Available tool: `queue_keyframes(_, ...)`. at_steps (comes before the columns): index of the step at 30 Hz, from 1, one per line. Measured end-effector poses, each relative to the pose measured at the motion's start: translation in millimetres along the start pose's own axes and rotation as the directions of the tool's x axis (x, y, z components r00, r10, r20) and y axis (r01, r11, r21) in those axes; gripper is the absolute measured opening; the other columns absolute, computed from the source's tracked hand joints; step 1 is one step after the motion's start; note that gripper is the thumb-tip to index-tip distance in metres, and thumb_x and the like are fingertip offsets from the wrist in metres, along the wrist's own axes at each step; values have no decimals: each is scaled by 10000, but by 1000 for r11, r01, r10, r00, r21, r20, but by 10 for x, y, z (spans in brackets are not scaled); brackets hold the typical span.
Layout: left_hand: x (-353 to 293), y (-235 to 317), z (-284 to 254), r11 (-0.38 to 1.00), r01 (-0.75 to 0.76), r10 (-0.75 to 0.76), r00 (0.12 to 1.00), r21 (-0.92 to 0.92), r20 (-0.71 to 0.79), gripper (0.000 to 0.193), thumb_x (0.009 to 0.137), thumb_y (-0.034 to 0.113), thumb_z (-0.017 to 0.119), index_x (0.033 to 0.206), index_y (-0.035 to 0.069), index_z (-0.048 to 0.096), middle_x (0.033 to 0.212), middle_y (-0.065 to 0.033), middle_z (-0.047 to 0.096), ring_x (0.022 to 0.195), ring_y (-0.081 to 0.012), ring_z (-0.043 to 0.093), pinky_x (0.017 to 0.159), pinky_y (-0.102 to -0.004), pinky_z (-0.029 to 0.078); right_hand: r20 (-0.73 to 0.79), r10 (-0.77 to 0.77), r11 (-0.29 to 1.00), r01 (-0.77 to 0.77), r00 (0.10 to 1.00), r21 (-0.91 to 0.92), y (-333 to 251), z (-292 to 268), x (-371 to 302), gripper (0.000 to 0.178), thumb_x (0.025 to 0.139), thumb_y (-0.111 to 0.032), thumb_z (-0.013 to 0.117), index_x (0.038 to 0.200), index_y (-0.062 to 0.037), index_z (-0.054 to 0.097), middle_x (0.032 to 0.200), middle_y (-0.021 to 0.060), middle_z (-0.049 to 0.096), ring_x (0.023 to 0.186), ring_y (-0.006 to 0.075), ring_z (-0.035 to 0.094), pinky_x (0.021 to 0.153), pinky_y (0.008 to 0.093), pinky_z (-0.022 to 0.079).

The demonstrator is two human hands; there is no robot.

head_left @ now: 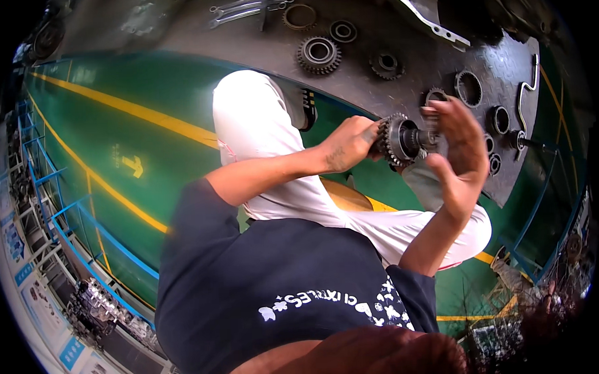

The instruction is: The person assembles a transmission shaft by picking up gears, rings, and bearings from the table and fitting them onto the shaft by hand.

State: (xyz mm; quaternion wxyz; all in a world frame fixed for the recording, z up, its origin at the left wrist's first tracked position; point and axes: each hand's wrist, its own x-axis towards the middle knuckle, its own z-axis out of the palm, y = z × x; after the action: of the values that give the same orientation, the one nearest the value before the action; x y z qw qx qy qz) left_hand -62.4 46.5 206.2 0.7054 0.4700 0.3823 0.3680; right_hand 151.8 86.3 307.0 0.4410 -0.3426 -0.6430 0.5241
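Note:
My left hand [353,144] is closed round the left end of a dark metal gear shaft [403,141], holding it off the table over my lap. A toothed gear sits on the shaft beside my fingers, and the narrower end points right. My right hand [462,156] is raised at that narrower end, fingers stretched out and thumb apart. Whether its palm touches the shaft I cannot tell. Just beyond, a gear ring [435,98] on the table is partly covered by my right fingers.
The dark metal table [413,44] bears a large gear [318,55], a smaller gear [387,66], rings [468,88], wrenches [250,12] and a bent metal rod [526,96]. A blue railing [96,227] stands left on the green floor [171,92].

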Motion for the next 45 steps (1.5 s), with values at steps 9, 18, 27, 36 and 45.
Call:
queue_keyframes(9, -177, -6, -169, 999, -14, 14, 1000, -46, -3, 823, 1035, 741, 365, 1023, -22, 673, 863, -39, 682, 752, -71, 588, 660, -242, 507, -584, -22, 659, -427, 812, -619, 811, -837, -354, 516, 944, -270, 805, 1387, -46, 666, 1310, 129, 717, 1236, 250, 631, 1112, 353, 437)
queue_keyframes(18, -266, 85, -164, 965, -196, 218, 969, 175, -117, 868, 1040, 756, 268, 836, -4, 636, 712, -48, 639, 651, -114, 560, 575, -311, 442, -441, -88, 492, -346, 893, -798, 847, -698, -240, 506, 907, -154, 808, 1388, -80, 671, 1264, 169, 704, 1166, 332, 637, 1032, 402, 487)
queue_keyframes(27, -321, 165, -231, 998, -54, 53, 998, -17, -34, 805, 1073, 644, 315, 992, -67, 684, 879, -101, 723, 814, -136, 633, 772, -304, 518, -384, -71, 581, -275, 921, -766, 804, -701, -390, 432, 906, -25, 735, 1332, -37, 666, 1407, 165, 649, 1300, 371, 600, 1119, 422, 454)
queue_keyframes(36, -410, -305, -298, 984, -143, 160, 975, 110, -154, 257, 981, 7, 513, 1196, -49, 644, 1056, -153, 672, 903, -262, 638, 813, -361, 520, -399, -239, 425, -274, 886, -863, 376, -1328, -277, 267, 945, -78, 717, 1211, -65, 743, 1188, 151, 716, 1137, 303, 662, 991, 386, 509)
queue_keyframes(45, -257, -166, -134, 993, 33, -57, 977, -115, -206, 485, 1079, 327, 406, 1292, -61, 604, 1098, -109, 725, 992, -169, 685, 871, -305, 553, -268, 172, 380, -315, 948, -870, 551, -1981, -93, 349, 964, -56, 635, 1312, -24, 637, 1316, 213, 609, 1196, 433, 604, 1019, 459, 488)
